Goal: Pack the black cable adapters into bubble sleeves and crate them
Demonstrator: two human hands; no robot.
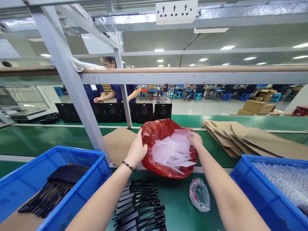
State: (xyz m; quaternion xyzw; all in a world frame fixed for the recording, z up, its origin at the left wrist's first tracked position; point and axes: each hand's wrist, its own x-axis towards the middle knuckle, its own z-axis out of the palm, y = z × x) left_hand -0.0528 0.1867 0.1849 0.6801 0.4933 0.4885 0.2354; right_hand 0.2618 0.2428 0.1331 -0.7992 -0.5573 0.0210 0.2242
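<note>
No words can be read for certain. At ten o'clock, a small dark mark point(94, 77), an S or a 5, stands on the grey crossbar point(192, 78). Pale print on the black panels point(112, 111) toward nine o'clock and the white badge point(93, 87) at ten, on a navy shirt point(89, 94), is illegible.

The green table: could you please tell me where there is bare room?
The green table is bare between the black cables and clear bag, and along a strip between the left blue bin and black panels. It is crowded around the red bag, with cardboard on both sides.
</note>
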